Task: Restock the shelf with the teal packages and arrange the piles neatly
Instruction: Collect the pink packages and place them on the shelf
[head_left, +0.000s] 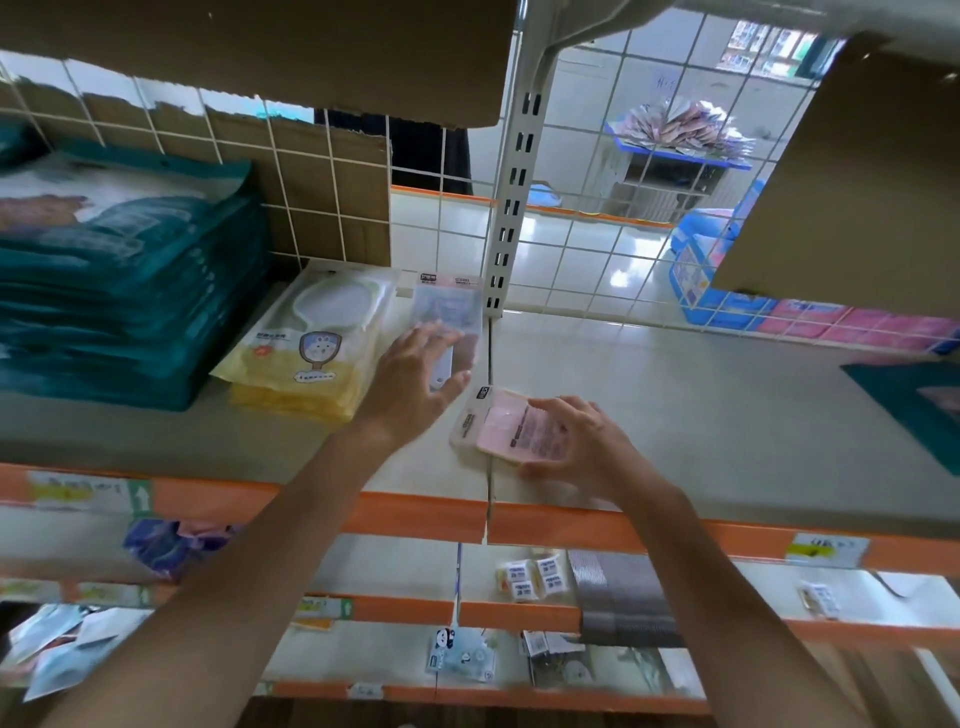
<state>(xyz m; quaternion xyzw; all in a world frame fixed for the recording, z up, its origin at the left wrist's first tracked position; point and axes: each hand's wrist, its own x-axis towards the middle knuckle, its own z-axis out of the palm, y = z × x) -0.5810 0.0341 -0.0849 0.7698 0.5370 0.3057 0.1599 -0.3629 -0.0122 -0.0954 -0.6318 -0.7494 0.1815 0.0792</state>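
The right hand is curled over a flat pink packet with printed labels, fingers across its top and thumb tucked under its near edge. The packet sits close to the front edge of the pale grey shelf, right over the seam between the two shelf boards. Just left of that seam and further back, the left hand is spread wide, fingers straight, lying on a clear plastic packet with a pink header. Beside that packet, to the left, is a short stack of yellow-and-white pouches. Further along, at the left end of the shelf, stands a tall pile of teal packages, backed against a brown cardboard sheet. Well apart, at the far right edge of the shelf, lies a single teal package, partly cut off from sight.
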